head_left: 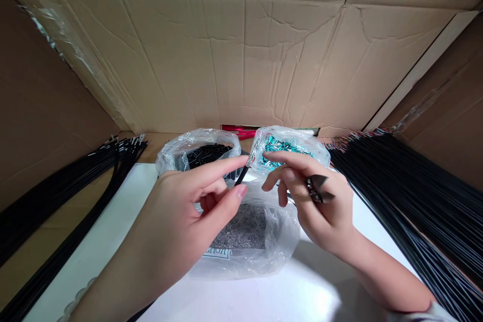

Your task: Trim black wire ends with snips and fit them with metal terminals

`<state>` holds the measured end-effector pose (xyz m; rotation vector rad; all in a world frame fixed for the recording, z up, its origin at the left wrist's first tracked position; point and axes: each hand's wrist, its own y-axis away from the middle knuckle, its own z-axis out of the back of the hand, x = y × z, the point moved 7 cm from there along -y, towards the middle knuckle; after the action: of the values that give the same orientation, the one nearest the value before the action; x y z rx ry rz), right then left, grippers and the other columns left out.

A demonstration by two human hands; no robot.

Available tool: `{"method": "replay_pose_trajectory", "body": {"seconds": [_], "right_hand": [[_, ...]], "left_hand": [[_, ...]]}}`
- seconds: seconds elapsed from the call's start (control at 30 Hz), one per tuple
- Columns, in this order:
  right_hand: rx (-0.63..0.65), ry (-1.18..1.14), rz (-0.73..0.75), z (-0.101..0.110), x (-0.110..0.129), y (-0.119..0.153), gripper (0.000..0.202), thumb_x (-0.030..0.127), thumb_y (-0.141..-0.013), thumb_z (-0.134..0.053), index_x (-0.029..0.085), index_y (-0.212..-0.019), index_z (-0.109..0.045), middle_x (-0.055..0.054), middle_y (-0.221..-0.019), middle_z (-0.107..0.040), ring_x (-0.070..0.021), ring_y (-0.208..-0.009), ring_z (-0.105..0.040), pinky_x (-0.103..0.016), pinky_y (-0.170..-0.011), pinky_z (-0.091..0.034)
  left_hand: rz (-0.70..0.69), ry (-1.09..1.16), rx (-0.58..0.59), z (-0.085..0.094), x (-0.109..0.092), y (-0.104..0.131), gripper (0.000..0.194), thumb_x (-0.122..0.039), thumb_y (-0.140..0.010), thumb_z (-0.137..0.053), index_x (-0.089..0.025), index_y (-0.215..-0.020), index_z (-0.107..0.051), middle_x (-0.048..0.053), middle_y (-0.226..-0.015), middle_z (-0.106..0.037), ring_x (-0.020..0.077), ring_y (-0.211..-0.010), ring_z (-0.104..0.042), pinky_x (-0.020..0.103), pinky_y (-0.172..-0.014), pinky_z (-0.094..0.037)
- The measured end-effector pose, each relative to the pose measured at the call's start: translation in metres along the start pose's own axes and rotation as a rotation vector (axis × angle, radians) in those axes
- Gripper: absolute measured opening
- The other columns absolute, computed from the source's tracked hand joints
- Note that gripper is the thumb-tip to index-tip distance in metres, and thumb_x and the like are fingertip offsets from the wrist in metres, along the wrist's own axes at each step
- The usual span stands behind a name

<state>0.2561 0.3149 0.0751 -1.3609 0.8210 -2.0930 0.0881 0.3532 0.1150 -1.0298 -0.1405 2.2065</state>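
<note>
My left hand is closed on a black cable, with the index finger and thumb along it. The cable slants upward, and its silvery stripped end shows just past the index fingertip. My right hand is just right of that end, its index fingertip close by and its other fingers curled. A dark tool with two pointed tips sticks out between its thumb and index finger; the rest of the tool is hidden in the hand. Whether the right fingertips touch the cable, I cannot tell.
Behind my hands stand a plastic bag of black pieces and a bag of teal metallic pieces. Below is a bag of fine clear-grey pieces. Black cable bundles lie left and right. Cardboard walls enclose the white table.
</note>
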Motion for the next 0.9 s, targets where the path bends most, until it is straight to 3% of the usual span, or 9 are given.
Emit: {"method": "replay_pose_trajectory", "body": {"seconds": [0.2,0.43,0.63,0.77,0.83,0.9], "right_hand": [[-0.074,-0.005,-0.041,0.002,-0.004,-0.002,0.052,0.007,-0.096,-0.047,0.028,-0.144,-0.053,0.003,-0.073,-0.059,-0.012,-0.056,-0.054,-0.027,-0.056,-0.051],[-0.102,0.151,0.044,0.006,0.004,-0.001,0.05,0.009,-0.096,-0.052,0.026,-0.142,-0.061,0.003,-0.074,-0.067,-0.0106,-0.054,-0.058,-0.025,-0.058,-0.056],[-0.199,0.2,0.089,0.01,0.014,-0.005,0.026,0.017,-0.096,-0.066,0.026,-0.119,-0.07,0.005,-0.065,-0.067,-0.0114,-0.05,-0.061,-0.024,-0.052,-0.055],[-0.229,0.208,0.099,0.015,0.02,-0.01,0.01,0.016,-0.095,-0.068,0.025,-0.099,-0.066,0.006,-0.062,-0.064,-0.008,-0.046,-0.055,-0.021,-0.048,-0.05],[-0.228,0.231,0.109,0.016,0.023,-0.012,0.01,0.014,-0.095,-0.065,0.024,-0.095,-0.063,0.006,-0.063,-0.063,-0.0077,-0.045,-0.052,-0.021,-0.046,-0.047],[-0.215,0.271,0.14,0.016,0.027,-0.012,0.013,0.011,-0.095,-0.061,0.024,-0.094,-0.059,0.005,-0.065,-0.064,-0.0075,-0.046,-0.052,-0.02,-0.047,-0.046]], "left_hand": [[0.03,-0.002,0.043,-0.005,0.001,-0.001,0.036,-0.032,-0.097,-0.058,-0.022,-0.127,-0.076,-0.009,-0.05,-0.05,0.0083,-0.044,-0.046,0.016,-0.044,-0.039],[0.03,0.0,0.054,-0.004,0.001,0.0,0.039,-0.032,-0.097,-0.056,-0.024,-0.13,-0.074,-0.008,-0.05,-0.05,0.0087,-0.043,-0.046,0.017,-0.042,-0.037],[0.021,-0.032,0.054,-0.004,-0.001,-0.001,0.038,-0.034,-0.097,-0.056,-0.021,-0.126,-0.077,-0.006,-0.053,-0.058,0.0101,-0.046,-0.049,0.018,-0.043,-0.038],[0.018,-0.052,0.147,-0.012,0.002,0.001,0.038,-0.038,-0.099,-0.054,-0.022,-0.126,-0.076,-0.003,-0.061,-0.066,0.0119,-0.051,-0.054,0.02,-0.046,-0.04],[0.032,-0.039,0.171,-0.016,0.005,0.002,0.032,-0.039,-0.099,-0.056,-0.023,-0.116,-0.077,-0.004,-0.061,-0.064,0.012,-0.052,-0.054,0.02,-0.045,-0.038],[0.031,-0.017,0.175,-0.018,0.005,0.001,0.03,-0.039,-0.1,-0.054,-0.022,-0.09,-0.075,-0.005,-0.056,-0.056,0.0108,-0.049,-0.05,0.021,-0.044,-0.034]]}}
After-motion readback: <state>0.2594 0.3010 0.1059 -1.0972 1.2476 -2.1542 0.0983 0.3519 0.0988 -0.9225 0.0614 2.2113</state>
